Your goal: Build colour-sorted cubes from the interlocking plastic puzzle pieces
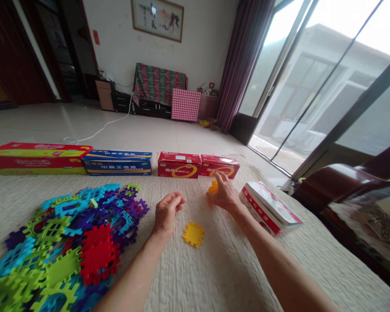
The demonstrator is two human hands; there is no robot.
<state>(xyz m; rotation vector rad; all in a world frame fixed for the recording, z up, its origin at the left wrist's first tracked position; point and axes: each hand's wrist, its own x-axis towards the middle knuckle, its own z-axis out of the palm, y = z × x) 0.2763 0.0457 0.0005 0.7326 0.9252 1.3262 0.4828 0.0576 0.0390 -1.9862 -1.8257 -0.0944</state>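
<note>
My right hand point(225, 194) is beside the small red boxes, its thumb and fingers curved around a yellow interlocking plastic block point(213, 187), partly covered by the hand. To its left, my left hand point(168, 210) is closed with its fingers curled together; whatever may be inside them is hidden. A square yellow interlocking tile point(194, 234) lies flat on the cloth between my forearms, touched by neither hand. Left of my left arm spreads a heap of similar pieces, with a red tile point(99, 251), a lime green tile point(63, 266) and purple pieces point(139, 209) among them.
Along the far edge of the quilted cloth point(175, 281) stand a long red-and-green box point(39, 162), a blue battery box point(118, 164) and two red boxes point(179, 165). A white-and-red box point(268, 208) sits right of my right forearm. Dark wooden furniture point(338, 184) is at the right.
</note>
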